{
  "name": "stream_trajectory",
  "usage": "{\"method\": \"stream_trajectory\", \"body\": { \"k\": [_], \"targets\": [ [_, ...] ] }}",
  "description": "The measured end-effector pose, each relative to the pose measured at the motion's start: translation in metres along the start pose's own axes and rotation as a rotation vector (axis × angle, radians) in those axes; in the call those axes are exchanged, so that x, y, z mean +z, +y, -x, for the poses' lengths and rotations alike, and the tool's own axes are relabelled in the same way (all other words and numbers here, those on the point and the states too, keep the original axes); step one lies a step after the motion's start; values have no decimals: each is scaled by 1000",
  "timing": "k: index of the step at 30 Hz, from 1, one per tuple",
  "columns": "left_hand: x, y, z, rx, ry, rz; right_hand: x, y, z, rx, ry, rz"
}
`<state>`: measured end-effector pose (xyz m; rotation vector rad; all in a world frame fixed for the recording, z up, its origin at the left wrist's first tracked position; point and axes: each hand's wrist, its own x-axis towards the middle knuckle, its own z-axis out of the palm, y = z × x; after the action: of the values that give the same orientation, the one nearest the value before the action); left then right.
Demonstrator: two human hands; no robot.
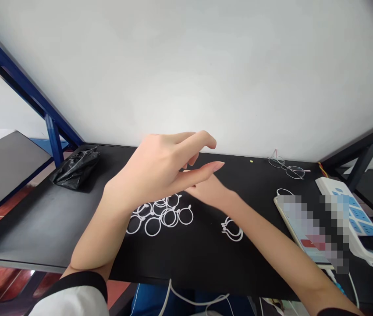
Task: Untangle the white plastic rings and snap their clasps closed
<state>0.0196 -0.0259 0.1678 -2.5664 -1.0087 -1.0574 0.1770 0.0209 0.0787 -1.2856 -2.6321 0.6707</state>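
My left hand [169, 160] is raised above the black tabletop, index finger and thumb stretched apart, and no object shows between them. Lower and partly behind it, my right hand [211, 191] reaches in from the right, its fingers mostly hidden by the left hand. Beneath the hands lies a loose cluster of thin white rings [169, 217] with small tabs, some overlapping. A smaller group of white rings [234, 230] lies apart from them, by my right forearm.
A crumpled black plastic bag [76, 169] sits at the back left. To the right are eyeglasses [285, 166], a phone [314, 241] with a blurred screen, and a white power strip [353, 215]. A white cable [189, 303] hangs at the front edge. Blue metal bars [31, 83] stand left.
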Motion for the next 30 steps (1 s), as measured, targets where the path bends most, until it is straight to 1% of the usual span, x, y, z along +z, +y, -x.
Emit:
{"method": "stream_trajectory", "body": {
  "k": [1, 2, 4, 6, 7, 8, 13, 17, 19, 23, 26, 30],
  "targets": [
    [0, 0, 0, 1, 3, -2, -9, 7, 2, 10, -48, 36],
    [0, 0, 0, 2, 7, -5, -17, 13, 5, 31, -127, 72],
    [1, 1, 0, 1, 5, -10, -30, 22, 13, 133, -366, 162],
    [1, 1, 0, 2, -4, -10, -36, 25, 19, 221, -547, 244],
    [1, 1, 0, 2, -8, -8, -37, 24, 21, 247, -597, 278],
    [1, 1, 0, 2, -11, -7, -38, 22, 22, 256, -620, 309],
    [1, 3, 0, -1, -15, 2, -38, 4, 28, 307, -640, 501],
    [1, 3, 1, 6, -28, 17, -28, 2, 40, 333, -717, 577],
    [1, 3, 1, 12, -28, 22, -20, 6, 47, 318, -692, 596],
    [0, 4, 1, 18, -18, 30, -11, 17, 52, 287, -554, 565],
    [-1, 5, 1, 17, -18, 26, -14, 23, 39, 259, -415, 514],
    [-3, 4, 0, 14, -26, 15, -17, 25, 8, 290, -285, 416]
  ]
}}
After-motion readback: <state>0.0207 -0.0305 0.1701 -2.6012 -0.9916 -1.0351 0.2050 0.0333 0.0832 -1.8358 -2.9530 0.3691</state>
